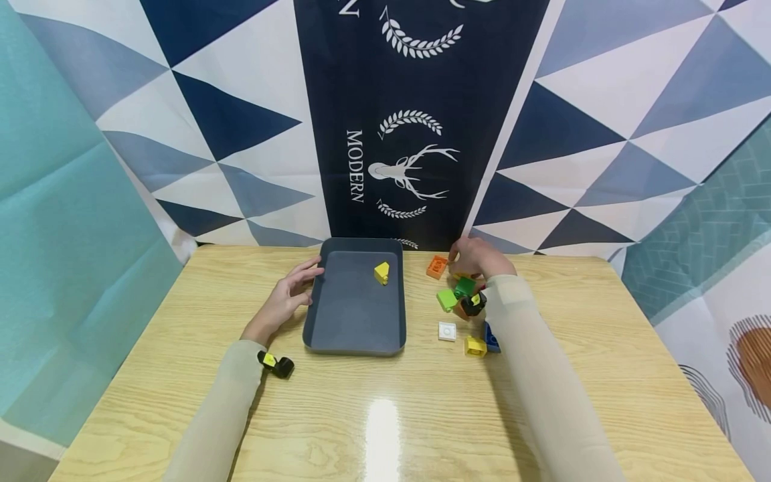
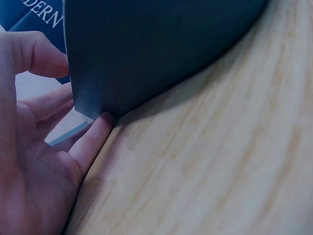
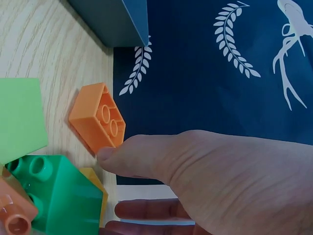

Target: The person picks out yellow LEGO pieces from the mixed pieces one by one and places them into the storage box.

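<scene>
My left hand rests against the left side of a dark grey tray, its fingertips touching the wall; the left wrist view shows the hand's fingers at the tray's outer side. A yellow toy brick with a slanted side lies inside the tray. Over the loose bricks on the right is my right hand. Its thumb tip appears to touch an orange brick, while the other fingers extend, partly hidden, beside a green brick and a yellow brick. Nothing is visibly gripped.
A light green brick, a white brick, a yellow brick and a blue brick lie near the right forearm. The patterned cloth rises at the table's far edge. Wooden tabletop extends toward the front.
</scene>
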A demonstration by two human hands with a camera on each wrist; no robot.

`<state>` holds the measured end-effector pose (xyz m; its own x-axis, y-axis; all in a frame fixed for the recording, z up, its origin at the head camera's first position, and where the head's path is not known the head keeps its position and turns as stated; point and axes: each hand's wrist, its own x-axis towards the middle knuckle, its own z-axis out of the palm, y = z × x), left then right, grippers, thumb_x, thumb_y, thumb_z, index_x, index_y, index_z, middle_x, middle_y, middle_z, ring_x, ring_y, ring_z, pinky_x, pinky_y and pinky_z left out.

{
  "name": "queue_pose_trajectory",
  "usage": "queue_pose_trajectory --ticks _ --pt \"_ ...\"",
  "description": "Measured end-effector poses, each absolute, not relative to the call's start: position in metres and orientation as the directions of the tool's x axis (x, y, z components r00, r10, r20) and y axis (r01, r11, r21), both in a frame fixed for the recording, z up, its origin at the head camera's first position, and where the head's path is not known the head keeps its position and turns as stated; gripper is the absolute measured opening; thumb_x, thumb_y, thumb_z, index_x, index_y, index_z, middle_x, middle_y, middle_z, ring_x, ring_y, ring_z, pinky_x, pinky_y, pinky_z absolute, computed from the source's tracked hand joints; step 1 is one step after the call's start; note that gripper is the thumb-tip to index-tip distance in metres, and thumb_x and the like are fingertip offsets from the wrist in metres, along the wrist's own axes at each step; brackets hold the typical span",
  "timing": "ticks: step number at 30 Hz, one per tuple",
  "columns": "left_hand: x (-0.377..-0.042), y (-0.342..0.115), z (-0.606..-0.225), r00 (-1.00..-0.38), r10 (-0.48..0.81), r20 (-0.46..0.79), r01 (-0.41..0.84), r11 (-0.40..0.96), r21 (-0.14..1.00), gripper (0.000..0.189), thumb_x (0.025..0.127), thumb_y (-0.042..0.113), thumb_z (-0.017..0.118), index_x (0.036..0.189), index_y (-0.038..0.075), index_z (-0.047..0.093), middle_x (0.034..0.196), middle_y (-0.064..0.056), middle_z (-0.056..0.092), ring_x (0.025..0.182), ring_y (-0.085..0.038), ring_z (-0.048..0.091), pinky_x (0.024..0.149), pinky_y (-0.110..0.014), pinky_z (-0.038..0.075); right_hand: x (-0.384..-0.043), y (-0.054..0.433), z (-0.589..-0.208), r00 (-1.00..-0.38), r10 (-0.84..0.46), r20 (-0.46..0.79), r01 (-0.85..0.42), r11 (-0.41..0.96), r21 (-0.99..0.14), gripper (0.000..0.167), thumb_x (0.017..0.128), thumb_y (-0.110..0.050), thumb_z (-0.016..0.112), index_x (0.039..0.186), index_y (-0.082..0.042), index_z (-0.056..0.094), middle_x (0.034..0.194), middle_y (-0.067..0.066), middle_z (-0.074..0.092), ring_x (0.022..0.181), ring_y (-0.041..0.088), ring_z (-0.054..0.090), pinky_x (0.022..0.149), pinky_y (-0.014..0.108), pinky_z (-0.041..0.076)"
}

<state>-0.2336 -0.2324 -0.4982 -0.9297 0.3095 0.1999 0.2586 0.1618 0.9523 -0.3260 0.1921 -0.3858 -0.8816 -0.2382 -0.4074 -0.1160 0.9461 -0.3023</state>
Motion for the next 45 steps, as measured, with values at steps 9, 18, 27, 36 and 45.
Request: queue_pose_trajectory --ticks 9,18,27,36,45 --pt "-0.233 -0.233 -0.499 -0.929 0.311 0.199 0.256 0.156 0.954 0.063 0.095 -0.016 0.05 0.158 -0.017 0.051 0.186 -0.026 0.027 0.163 -0.052 0.039 0.094 -0.012 0.051 -0.327 0.194 -0.393 -0.875 -0.233 -0.425 -0.082 0.936 -0.343 0.036 0.099 -0.013 0.074 0.135 -0.005 0.076 0.134 0.024 0.068 0.094 0.026 0.07 0.074 0.033 0.065" --pt "-0.232 -0.233 -0.496 -0.926 0.32 0.2 0.258 0.152 0.954 0.064 0.095 -0.016 0.05 0.159 -0.017 0.05 0.186 -0.026 0.026 0.164 -0.052 0.038 0.094 -0.012 0.052 -0.327 0.196 -0.398 -0.87 -0.233 -0.434 -0.057 0.923 -0.38 0.042 0.096 -0.011 0.079 0.137 -0.003 0.074 0.135 0.026 0.068 0.093 0.025 0.071 0.073 0.034 0.066" --pt "-0.232 -0.234 -0.497 -0.926 0.319 0.2 0.26 0.157 0.953 0.062 0.097 -0.014 0.051 0.159 -0.016 0.051 0.186 -0.025 0.026 0.164 -0.053 0.039 0.097 -0.013 0.051 -0.327 0.197 -0.404 -0.881 -0.208 -0.425 -0.034 0.924 -0.381 0.042 0.096 -0.007 0.078 0.138 -0.003 0.071 0.137 0.026 0.064 0.09 0.026 0.069 0.069 0.033 0.064" --pt "-0.232 -0.233 -0.496 -0.929 0.315 0.193 0.255 0.169 0.952 0.064 0.095 -0.016 0.051 0.159 -0.015 0.052 0.186 -0.024 0.027 0.165 -0.051 0.038 0.104 -0.012 0.049 -0.332 0.197 -0.413 -0.894 -0.197 -0.402 -0.046 0.933 -0.356 0.032 0.095 -0.006 0.078 0.126 -0.003 0.072 0.131 0.025 0.064 0.094 0.028 0.067 0.063 0.027 0.06" --pt "-0.232 -0.234 -0.497 -0.928 0.32 0.192 0.253 0.162 0.954 0.064 0.096 -0.014 0.053 0.159 -0.015 0.051 0.187 -0.024 0.026 0.165 -0.052 0.038 0.099 -0.013 0.051 -0.357 0.21 -0.441 -0.9 -0.217 -0.378 -0.087 0.94 -0.331 0.018 0.089 -0.01 0.086 0.103 -0.01 0.075 0.107 0.014 0.07 0.086 0.026 0.067 0.067 0.034 0.06"
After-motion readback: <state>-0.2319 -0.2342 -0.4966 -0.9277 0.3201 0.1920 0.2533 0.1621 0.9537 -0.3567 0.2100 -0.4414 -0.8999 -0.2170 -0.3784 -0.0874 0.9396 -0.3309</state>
